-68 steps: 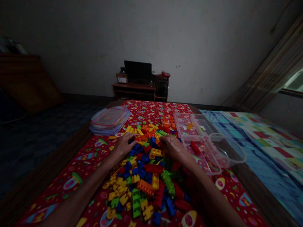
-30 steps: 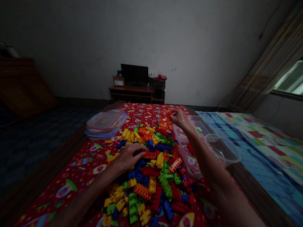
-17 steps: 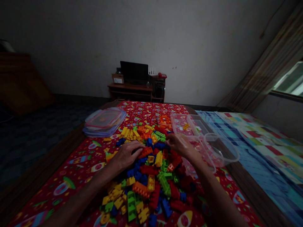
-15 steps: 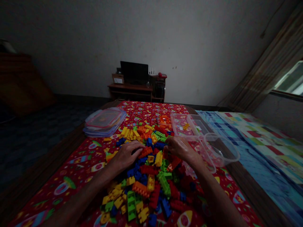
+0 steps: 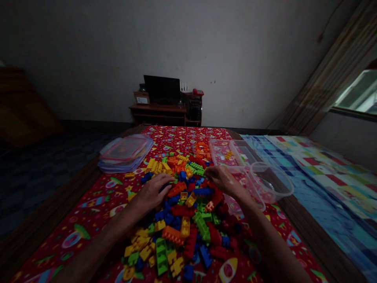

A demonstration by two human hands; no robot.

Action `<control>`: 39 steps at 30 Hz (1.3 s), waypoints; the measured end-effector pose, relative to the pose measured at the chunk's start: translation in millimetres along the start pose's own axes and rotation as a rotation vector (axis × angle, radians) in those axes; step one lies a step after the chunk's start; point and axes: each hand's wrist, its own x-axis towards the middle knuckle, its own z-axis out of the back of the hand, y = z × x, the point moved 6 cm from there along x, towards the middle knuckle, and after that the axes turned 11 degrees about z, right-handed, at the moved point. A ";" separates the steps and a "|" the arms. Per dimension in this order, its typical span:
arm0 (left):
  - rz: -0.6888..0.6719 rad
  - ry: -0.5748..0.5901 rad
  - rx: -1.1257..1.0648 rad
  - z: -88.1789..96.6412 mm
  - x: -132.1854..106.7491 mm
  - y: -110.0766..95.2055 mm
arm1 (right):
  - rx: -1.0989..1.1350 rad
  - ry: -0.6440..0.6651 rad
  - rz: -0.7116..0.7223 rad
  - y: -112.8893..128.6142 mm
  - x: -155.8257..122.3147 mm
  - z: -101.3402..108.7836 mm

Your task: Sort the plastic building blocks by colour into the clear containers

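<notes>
A heap of toy building bricks (image 5: 185, 210) in yellow, orange, red, green and blue lies on a red patterned tablecloth (image 5: 97, 220). At its left side my left hand (image 5: 154, 191) rests, thumb and fingers apart, beside an orange brick (image 5: 177, 189). Across the heap my right hand (image 5: 223, 180) hangs over its far right part with fingers loosely bent; their tips are partly lost in shadow, and I see no brick held. Between the hands lie a long blue brick (image 5: 203, 192) and a small yellow brick (image 5: 191, 200).
Clear plastic containers (image 5: 272, 182) stand at the right, a few holding bricks. A small box of orange bricks (image 5: 202, 148) is farther back. Stacked lids (image 5: 126, 153) lie at the left. Beyond is a desk with a monitor (image 5: 162, 89); a bed (image 5: 306, 169) adjoins the right.
Bricks between my hands have shifted: the long blue brick lies nearer to me and the small yellow one is turned. My right hand has lifted slightly. The view has turned a little right.
</notes>
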 end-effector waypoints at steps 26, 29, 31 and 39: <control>0.022 0.026 0.005 -0.3 1.2 -3.9 | -0.657 -0.245 -0.365 -31.4 -63.5 109.9; -0.015 -0.034 0.008 6.8 -0.7 -22.4 | -0.767 -0.211 -0.605 -54.3 -90.7 130.1; -0.088 -0.010 0.020 7.3 -6.7 -45.0 | -0.772 -0.164 -0.652 -63.7 -105.4 134.5; -0.707 0.357 0.171 -36.7 -90.3 -172.8 | -0.645 -0.215 -0.456 -41.6 -107.6 131.2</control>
